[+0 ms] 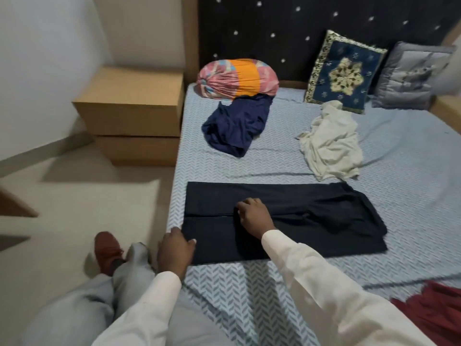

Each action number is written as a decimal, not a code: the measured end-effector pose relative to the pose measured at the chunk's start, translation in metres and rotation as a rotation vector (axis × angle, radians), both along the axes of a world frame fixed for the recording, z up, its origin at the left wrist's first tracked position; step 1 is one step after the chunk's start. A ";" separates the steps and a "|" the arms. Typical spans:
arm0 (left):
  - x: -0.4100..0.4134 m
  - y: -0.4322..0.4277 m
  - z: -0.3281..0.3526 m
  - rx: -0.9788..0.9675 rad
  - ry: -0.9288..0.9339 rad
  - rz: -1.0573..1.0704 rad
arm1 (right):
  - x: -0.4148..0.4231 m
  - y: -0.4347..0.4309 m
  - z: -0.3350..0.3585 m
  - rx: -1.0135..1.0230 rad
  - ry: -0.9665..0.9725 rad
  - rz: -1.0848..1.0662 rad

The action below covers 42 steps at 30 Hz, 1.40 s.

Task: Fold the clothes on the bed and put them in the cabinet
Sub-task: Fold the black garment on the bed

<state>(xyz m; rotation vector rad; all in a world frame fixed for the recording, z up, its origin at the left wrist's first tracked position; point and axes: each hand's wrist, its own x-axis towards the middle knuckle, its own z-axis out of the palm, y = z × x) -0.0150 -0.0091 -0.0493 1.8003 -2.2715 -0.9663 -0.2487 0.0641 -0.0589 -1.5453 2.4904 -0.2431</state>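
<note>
the dark trousers (287, 196) lie lengthwise left to right before both hands; left hand (175, 250) pinches the left end, right hand (252, 216) sits curled mid-length, grip unclear.

The black trousers (287, 221) are matt, smooth cloth. The bed (411, 196) wears a woven-looking herringbone-print sheet, and the bedside cabinet (129, 116) looks like matt brown wood laminate.
</note>
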 end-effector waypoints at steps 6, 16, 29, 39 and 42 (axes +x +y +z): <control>0.019 -0.005 -0.005 0.102 -0.013 0.034 | 0.067 -0.061 0.010 0.006 -0.103 0.075; 0.020 -0.002 -0.003 -0.009 0.098 0.132 | 0.094 -0.106 0.026 0.034 -0.347 0.166; 0.023 0.005 -0.002 0.085 0.032 0.092 | 0.089 -0.116 0.018 0.144 -0.265 0.231; 0.022 -0.001 0.002 0.250 0.128 0.150 | 0.095 -0.135 0.031 0.213 -0.302 -0.067; 0.020 -0.002 0.001 0.268 0.214 0.146 | 0.110 -0.152 0.034 0.269 -0.168 -0.125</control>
